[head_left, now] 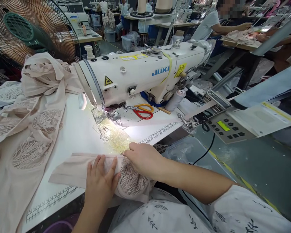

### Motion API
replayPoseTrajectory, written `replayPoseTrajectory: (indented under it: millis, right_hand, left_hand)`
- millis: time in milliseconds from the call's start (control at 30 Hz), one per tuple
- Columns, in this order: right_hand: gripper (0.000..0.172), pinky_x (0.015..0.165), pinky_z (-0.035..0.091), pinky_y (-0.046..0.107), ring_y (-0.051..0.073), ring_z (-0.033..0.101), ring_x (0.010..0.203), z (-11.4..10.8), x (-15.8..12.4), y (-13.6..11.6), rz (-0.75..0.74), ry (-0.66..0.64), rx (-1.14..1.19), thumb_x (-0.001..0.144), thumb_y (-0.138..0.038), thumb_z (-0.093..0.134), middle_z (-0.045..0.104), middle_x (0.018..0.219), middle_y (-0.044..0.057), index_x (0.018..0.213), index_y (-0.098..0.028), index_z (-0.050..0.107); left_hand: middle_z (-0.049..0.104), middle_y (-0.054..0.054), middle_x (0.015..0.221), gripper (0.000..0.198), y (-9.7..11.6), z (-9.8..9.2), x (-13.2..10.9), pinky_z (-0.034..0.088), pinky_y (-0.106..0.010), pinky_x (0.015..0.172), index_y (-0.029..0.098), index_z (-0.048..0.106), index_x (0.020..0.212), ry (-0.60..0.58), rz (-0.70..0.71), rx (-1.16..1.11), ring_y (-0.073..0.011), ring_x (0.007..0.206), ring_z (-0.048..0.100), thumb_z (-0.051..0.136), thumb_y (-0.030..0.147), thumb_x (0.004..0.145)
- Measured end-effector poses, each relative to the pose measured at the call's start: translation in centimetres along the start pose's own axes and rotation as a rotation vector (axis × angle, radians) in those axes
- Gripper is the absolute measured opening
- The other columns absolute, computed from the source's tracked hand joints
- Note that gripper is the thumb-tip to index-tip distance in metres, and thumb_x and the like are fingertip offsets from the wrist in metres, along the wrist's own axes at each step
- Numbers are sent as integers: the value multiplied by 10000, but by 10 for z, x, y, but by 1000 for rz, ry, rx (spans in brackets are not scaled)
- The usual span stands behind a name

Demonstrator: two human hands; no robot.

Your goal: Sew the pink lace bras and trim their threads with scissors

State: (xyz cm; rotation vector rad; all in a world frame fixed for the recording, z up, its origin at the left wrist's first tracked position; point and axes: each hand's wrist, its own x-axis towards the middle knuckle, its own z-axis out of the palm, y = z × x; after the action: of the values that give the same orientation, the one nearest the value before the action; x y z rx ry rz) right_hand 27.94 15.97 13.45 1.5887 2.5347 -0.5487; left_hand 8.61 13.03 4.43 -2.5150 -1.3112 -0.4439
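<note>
A beige bra [75, 168] with a lace-patterned cup lies across the front of the white table in front of me. My left hand [102, 174] rests on its smooth band, palm down and fingers spread. At the cup's upper edge, my right hand [142, 158] is closed, pinching the bra; its fingertips are partly hidden. Just beyond them, yellowish thread scraps [118, 140] litter the lit table. The sewing machine [135, 71] stands behind, its needle area apart from the bra. Scissors [144, 111] with red and orange handles lie beneath its arm.
More beige bras [38, 139] are heaped along the left side. A large fan [26, 35] stands behind them. To the right are a thread cone [176, 99], a control box [232, 124] and a plastic bin [201, 149]. A co-worker [208, 26] sits at the back right.
</note>
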Motion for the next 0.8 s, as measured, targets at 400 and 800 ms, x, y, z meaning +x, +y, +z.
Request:
replayPoseTrajectory:
  millis: [400,800]
  right_hand:
    - [279,845,436,314,200,575,977,53,31,-17,-283,203,477,897,-140,368,638,1046,130,1127,-99,521]
    - [225,532,247,253,154,456,660,36,70,-21,-258,170,85,886,-219,417,570,820,37,973,-189,623]
  left_hand:
    - [497,-256,1268,389,-28,-21,-17,401,-610,934,90,541,1202,-33,-178,-3,-389,1213,448,464,252,857]
    - [551,-206,1165,376,-12,-8,-13,436,-535,936,115,568,1209,-10,-159,29,-351,1141,504,474,196,854]
